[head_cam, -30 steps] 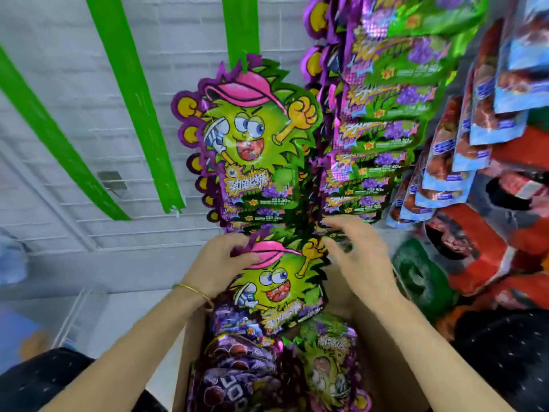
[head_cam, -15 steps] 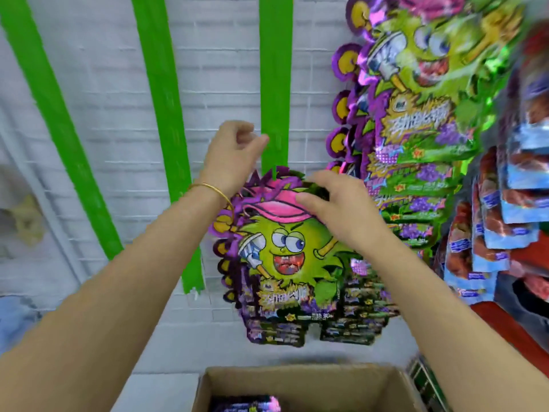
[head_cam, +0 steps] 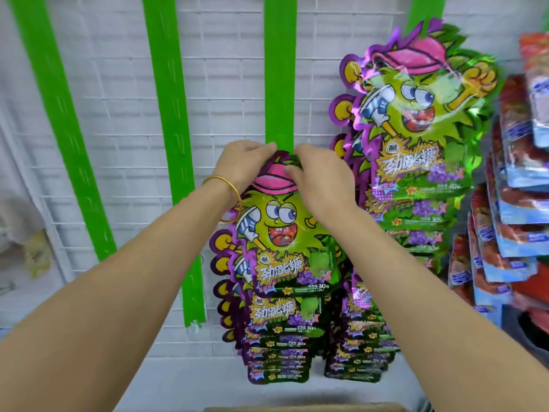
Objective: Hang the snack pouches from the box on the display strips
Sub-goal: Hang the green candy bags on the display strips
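Head: hands [head_cam: 243, 169] [head_cam: 323, 179] on pouch [head_cam: 282, 230] top edge

Plain bright green on the display strips [head_cam: 278, 69], from ten to one o'clock. White on the wire grid [head_cam: 225, 69] behind. On the snack pouch [head_cam: 279, 233] at centre: lime-green cartoon face, pink cap, jagged purple border, yellow fists and lettering. Gold on the bangle [head_cam: 230, 185]. Red and pale blue on the packets [head_cam: 517, 173] at three o'clock. Brown on the box [head_cam: 297, 408] at six.

Four green display strips [head_cam: 279, 84]; two hands, the left hand [head_cam: 240, 165] and the right hand [head_cam: 323, 176]; one gold bracelet [head_cam: 228, 188]; two columns of snack pouches [head_cam: 282, 233], single pouches not countable; one box [head_cam: 297, 408].
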